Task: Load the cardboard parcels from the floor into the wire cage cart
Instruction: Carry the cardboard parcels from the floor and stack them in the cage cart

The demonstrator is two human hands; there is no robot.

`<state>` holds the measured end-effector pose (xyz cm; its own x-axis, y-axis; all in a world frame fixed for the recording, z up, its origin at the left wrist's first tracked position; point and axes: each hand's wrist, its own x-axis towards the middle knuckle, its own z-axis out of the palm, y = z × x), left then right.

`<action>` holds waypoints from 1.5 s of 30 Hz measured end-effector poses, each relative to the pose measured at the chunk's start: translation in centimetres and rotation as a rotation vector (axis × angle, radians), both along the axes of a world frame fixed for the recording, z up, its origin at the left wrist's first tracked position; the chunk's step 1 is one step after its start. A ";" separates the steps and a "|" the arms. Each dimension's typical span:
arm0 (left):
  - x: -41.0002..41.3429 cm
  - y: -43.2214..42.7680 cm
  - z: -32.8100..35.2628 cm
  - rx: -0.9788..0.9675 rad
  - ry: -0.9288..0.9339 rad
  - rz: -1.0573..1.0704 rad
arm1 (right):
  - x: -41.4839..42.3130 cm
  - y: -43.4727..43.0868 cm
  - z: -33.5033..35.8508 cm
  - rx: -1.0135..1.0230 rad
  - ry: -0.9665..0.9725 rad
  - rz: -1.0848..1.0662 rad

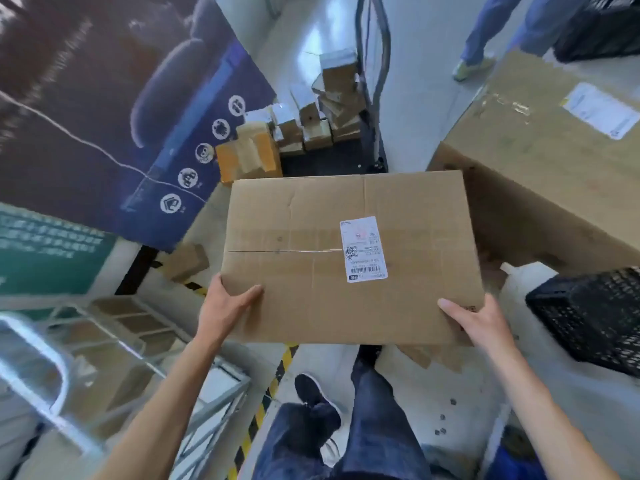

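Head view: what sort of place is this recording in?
Probably a parcel depot or warehouse. Both hands, left and right, hold a labelled box; a cart of small parcels stands ahead, and hazard tape marks the floor.

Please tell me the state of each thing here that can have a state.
flat cardboard parcel: taped shut, held in the air
left hand: grips parcel's near left corner
right hand: grips parcel's near right corner
wire cage cart: already holds cardboard
large box: closed
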<state>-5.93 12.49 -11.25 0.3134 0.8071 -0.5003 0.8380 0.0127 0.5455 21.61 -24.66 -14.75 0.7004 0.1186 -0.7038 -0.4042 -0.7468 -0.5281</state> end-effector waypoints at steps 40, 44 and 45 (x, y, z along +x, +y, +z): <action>-92.0 -8.5 12.8 0.269 0.111 1.394 | -77.2 45.6 10.6 0.312 0.037 1.385; -95.5 -3.6 8.5 0.180 0.090 1.361 | -80.3 48.4 6.2 0.226 0.042 1.369; -96.2 -2.6 7.1 0.150 0.098 1.345 | -80.8 48.5 4.8 0.200 0.057 1.355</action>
